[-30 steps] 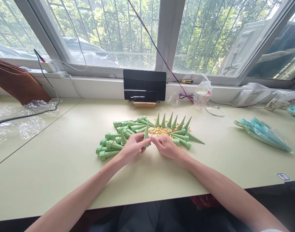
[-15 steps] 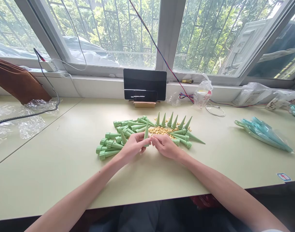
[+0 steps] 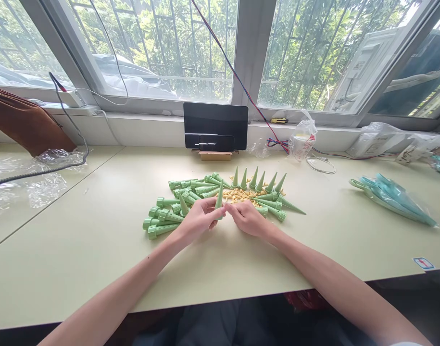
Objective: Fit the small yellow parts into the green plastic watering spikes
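My left hand (image 3: 202, 214) is closed on a green plastic watering spike (image 3: 220, 194), which points upward. My right hand (image 3: 247, 217) is pinched shut right beside it, near the spike's lower end; whatever its fingertips hold is hidden. Many green spikes with ribbed caps (image 3: 162, 215) lie in a loose heap to the left of my hands. Behind my hands is a pile of small yellow pegs (image 3: 239, 194). Beyond it several green cones (image 3: 253, 179) stand upright in a row, and more capped spikes (image 3: 272, 203) lie to the right.
A black tablet (image 3: 216, 122) with a phone in front leans on a cardboard stand (image 3: 215, 156) at the back. To the right are a bag of teal parts (image 3: 393, 197) and a coiled white cable (image 3: 320, 165). Clear plastic wrap (image 3: 43, 185) and a brown bag (image 3: 25, 117) lie left.
The spike in my left hand has tilted slightly to the right. My right hand has stayed almost in place beside it.
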Demonstrator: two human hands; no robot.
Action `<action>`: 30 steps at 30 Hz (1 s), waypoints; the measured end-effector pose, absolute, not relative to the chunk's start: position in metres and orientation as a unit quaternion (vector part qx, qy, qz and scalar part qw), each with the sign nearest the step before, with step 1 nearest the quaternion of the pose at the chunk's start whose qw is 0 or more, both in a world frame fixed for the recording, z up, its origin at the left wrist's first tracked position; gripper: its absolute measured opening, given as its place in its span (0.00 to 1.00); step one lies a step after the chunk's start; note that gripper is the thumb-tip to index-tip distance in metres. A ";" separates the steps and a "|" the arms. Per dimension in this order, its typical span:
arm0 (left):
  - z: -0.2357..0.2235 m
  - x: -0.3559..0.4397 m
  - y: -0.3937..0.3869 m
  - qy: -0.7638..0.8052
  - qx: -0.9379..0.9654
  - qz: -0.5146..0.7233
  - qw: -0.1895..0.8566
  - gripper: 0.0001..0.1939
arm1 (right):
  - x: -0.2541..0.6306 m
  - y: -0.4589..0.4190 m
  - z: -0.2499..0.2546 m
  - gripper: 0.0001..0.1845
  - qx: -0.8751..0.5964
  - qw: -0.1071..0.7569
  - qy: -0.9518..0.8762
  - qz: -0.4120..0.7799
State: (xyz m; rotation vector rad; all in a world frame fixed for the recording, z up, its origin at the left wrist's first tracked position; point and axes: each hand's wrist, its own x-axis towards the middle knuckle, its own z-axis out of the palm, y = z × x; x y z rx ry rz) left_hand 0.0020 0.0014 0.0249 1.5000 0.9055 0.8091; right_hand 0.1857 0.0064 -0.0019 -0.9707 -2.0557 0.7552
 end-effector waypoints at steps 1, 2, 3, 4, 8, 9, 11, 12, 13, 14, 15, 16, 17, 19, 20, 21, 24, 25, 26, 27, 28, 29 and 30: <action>0.025 0.002 0.001 0.386 0.639 0.346 0.568 0.16 | 0.186 0.006 -0.002 0.30 -0.379 0.364 -0.798 0.296; 0.025 0.002 0.001 0.387 0.639 0.347 0.566 0.16 | 0.185 0.006 -0.002 0.30 -0.380 0.362 -0.797 0.300; 0.025 0.002 0.001 0.388 0.639 0.348 0.566 0.16 | 0.185 0.006 -0.001 0.30 -0.379 0.360 -0.797 0.304; 0.025 0.003 0.001 0.387 0.640 0.348 0.566 0.16 | 0.185 0.006 -0.001 0.30 -0.378 0.359 -0.797 0.307; 0.025 0.003 0.001 0.378 0.647 0.343 0.567 0.16 | 0.185 0.005 0.002 0.29 -0.375 0.359 -0.797 0.307; 0.025 0.003 0.001 0.378 0.648 0.343 0.566 0.16 | 0.185 0.004 0.002 0.28 -0.377 0.359 -0.797 0.306; 0.025 0.003 0.001 0.383 0.646 0.344 0.564 0.17 | 0.185 0.004 0.003 0.28 -0.380 0.357 -0.797 0.305; 0.025 0.003 0.001 0.385 0.644 0.345 0.564 0.17 | 0.185 0.004 0.003 0.27 -0.381 0.357 -0.797 0.304; 0.025 0.003 0.001 0.387 0.642 0.346 0.564 0.17 | 0.185 0.004 0.003 0.27 -0.380 0.359 -0.797 0.304; 0.024 0.003 0.001 0.388 0.641 0.347 0.564 0.17 | 0.185 0.004 0.002 0.26 -0.379 0.360 -0.797 0.304; 0.024 0.003 0.001 0.389 0.639 0.348 0.565 0.17 | 0.185 0.004 0.002 0.26 -0.377 0.362 -0.797 0.304; 0.024 0.004 0.001 0.390 0.637 0.350 0.565 0.17 | 0.185 0.004 0.002 0.25 -0.375 0.363 -0.797 0.303; 0.024 0.004 0.001 0.391 0.635 0.352 0.566 0.17 | 0.185 0.004 0.002 0.24 -0.373 0.364 -0.798 0.302; 0.024 0.004 0.001 0.392 0.633 0.353 0.567 0.17 | 0.185 0.004 0.002 0.24 -0.369 0.364 -0.801 0.300; 0.024 0.004 0.001 0.391 0.633 0.353 0.568 0.16 | 0.185 0.004 0.002 0.24 -0.368 0.364 -0.802 0.298; 0.024 0.005 0.001 0.390 0.633 0.353 0.568 0.16 | 0.185 0.004 0.003 0.24 -0.367 0.362 -0.803 0.298; 0.025 0.004 0.000 0.383 0.637 0.350 0.570 0.14 | 0.186 0.005 0.002 0.25 -0.367 0.357 -0.805 0.300; 0.025 0.004 0.000 0.381 0.639 0.349 0.571 0.13 | 0.186 0.005 0.002 0.25 -0.368 0.355 -0.805 0.302; 0.025 0.004 0.000 0.378 0.640 0.347 0.572 0.13 | 0.186 0.005 0.002 0.26 -0.369 0.354 -0.804 0.304; 0.025 0.004 0.000 0.376 0.640 0.346 0.574 0.14 | 0.186 0.005 0.002 0.26 -0.371 0.352 -0.804 0.305; 0.026 0.004 0.000 0.376 0.640 0.345 0.575 0.14 | 0.186 0.005 0.001 0.27 -0.373 0.349 -0.803 0.306; 0.026 0.004 0.000 0.377 0.638 0.345 0.576 0.14 | 0.186 0.005 0.001 0.27 -0.375 0.348 -0.803 0.307; 0.026 0.004 0.000 0.379 0.637 0.344 0.577 0.14 | 0.186 0.005 0.001 0.28 -0.376 0.346 -0.803 0.307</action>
